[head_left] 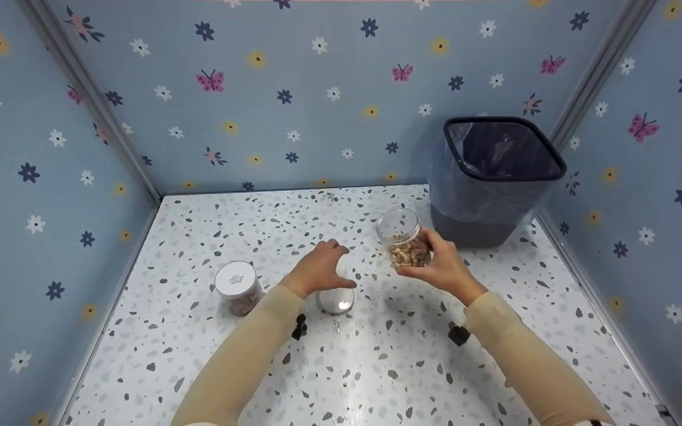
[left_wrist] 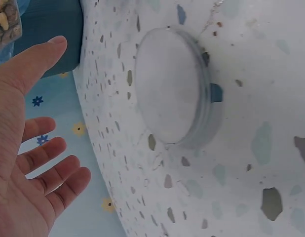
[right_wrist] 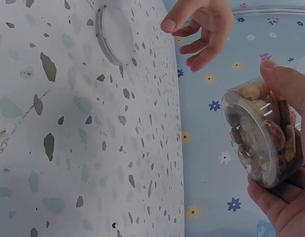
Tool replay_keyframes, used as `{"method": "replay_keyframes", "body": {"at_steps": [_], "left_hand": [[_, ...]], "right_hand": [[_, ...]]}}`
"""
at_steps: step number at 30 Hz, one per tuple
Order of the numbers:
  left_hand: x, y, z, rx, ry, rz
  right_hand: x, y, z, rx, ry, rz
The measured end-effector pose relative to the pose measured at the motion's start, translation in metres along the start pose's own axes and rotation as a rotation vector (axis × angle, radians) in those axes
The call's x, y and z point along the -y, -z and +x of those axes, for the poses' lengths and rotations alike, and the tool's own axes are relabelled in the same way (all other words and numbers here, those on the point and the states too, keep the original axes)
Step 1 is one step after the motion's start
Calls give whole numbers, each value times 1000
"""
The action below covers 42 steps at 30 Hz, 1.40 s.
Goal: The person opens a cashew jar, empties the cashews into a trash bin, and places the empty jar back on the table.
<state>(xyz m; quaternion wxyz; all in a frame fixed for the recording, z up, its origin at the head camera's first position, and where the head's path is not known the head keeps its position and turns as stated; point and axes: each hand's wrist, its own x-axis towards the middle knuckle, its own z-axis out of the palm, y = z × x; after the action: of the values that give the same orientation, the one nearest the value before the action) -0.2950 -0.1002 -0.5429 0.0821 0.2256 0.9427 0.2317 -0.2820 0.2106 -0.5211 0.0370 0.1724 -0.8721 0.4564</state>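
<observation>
Well, a round white lid [head_left: 337,300] lies flat on the speckled table [head_left: 199,367]. The left hand [head_left: 320,269] is in the air just past the lid. It is wide open, with the thumb well apart from the fingers, and it has hold of nothing. In the left wrist view you can see a gap between this hand and the lid.

The right hand [head_left: 444,266] is past the lid and to the right of it. Its thumb and fingers curl round a clear jar [head_left: 399,234] and grip it by the side. The jar is up off the table, past the lid and a bit to its right, and it leans. Its top is open. Brown and tan nuts [head_left: 410,252] sit in the bottom part.

To the left of the lid stands another jar with a white top [head_left: 236,278] on it. Something brown is inside. Far past the lid, on its right, is a dark bin [head_left: 474,228] with a see-through bag [head_left: 465,192] in it.
</observation>
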Motion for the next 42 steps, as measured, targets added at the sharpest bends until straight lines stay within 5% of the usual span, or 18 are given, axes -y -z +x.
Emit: {"method": "replay_keyframes", "body": {"at_steps": [23, 42], "left_hand": [[-29, 27, 13, -124, -92, -59], [-46, 31, 20, -214, -167, -55]], "right_hand": [[-1, 24, -1, -85, 24, -4], [4, 44, -6, -187, 41, -3]]}}
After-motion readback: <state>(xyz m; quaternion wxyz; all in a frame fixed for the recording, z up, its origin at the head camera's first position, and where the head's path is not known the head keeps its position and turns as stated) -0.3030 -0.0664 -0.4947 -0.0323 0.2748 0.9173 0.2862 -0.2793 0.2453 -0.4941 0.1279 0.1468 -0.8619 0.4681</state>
